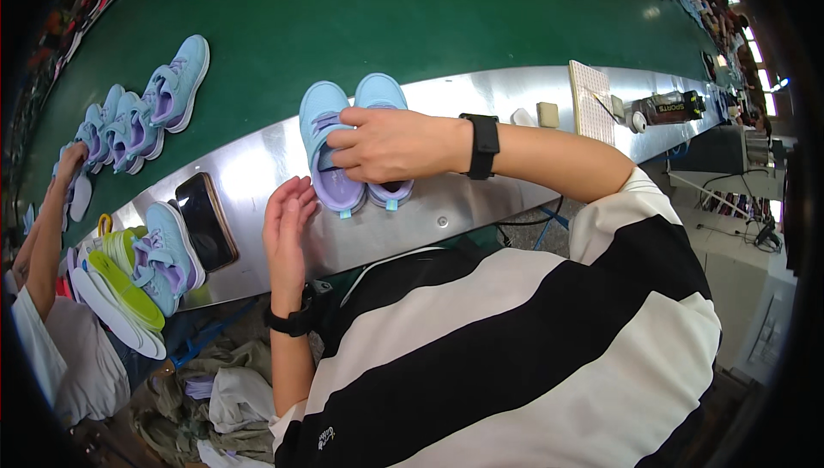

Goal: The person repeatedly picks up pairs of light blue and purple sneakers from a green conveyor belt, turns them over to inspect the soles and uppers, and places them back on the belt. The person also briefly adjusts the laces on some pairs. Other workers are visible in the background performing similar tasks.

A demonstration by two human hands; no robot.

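A pair of light blue sneakers with lilac lining stands on the metal edge in front of me, toes pointing away. My right hand (390, 144) reaches over the pair, its bent fingers closed at the tongue and opening of the left sneaker (322, 101). Its palm and wrist partly cover the right sneaker (380, 90). Beside the left sneaker's heel is my left hand (287, 223), fingers stretched and loosely apart, holding nothing. Whatever the right fingertips pinch inside the opening is partly hidden.
A phone (206, 221) lies left, beside another blue sneaker (166, 258) and lime and white insoles (124, 289). More blue sneakers (177, 82) stand on the green belt (343, 13), near a co-worker's arm (47, 236). Rightward are a pegboard-like panel (592, 101) and a dark bottle (665, 108).
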